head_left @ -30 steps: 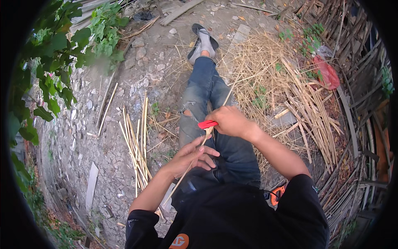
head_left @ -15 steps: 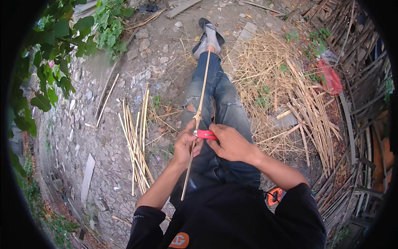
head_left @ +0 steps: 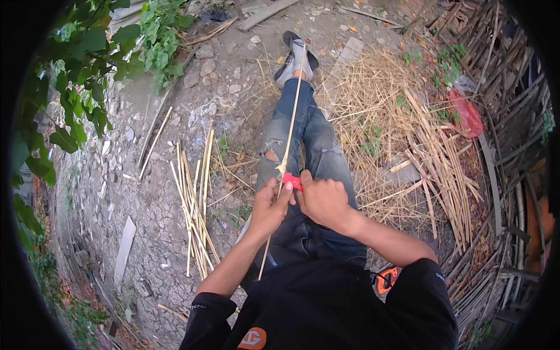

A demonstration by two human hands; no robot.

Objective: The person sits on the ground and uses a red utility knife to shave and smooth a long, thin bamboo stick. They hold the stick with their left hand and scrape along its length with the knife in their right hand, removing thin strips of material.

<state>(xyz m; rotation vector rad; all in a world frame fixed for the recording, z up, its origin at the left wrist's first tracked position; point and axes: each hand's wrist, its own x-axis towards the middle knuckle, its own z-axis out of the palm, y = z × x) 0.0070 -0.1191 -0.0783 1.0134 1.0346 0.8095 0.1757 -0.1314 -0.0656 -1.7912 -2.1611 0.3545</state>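
A long thin bamboo stick [head_left: 293,116] runs from near my shoes down between my hands to my lap. My left hand [head_left: 270,205] is closed around its lower part, thumb up against the red handle. In my right hand [head_left: 324,200] is a red-handled cutter knife [head_left: 292,181], held across the stick; its blade is hidden. Just above the knife, pale curled shavings [head_left: 282,168] cling to the stick. My outstretched legs in torn jeans [head_left: 322,157] lie beneath both hands.
Cut bamboo strips [head_left: 192,204] lie on the cracked ground to my left. To the right are a heap of shavings [head_left: 356,111] and more strips [head_left: 446,181]. An orange-handled tool [head_left: 386,280] sits by my right hip. Stacked sticks [head_left: 496,76] line the right side.
The knife and my right hand have moved slightly up the stick, toward the shavings. My left thumb has come onto the red handle. The view has shifted a little.
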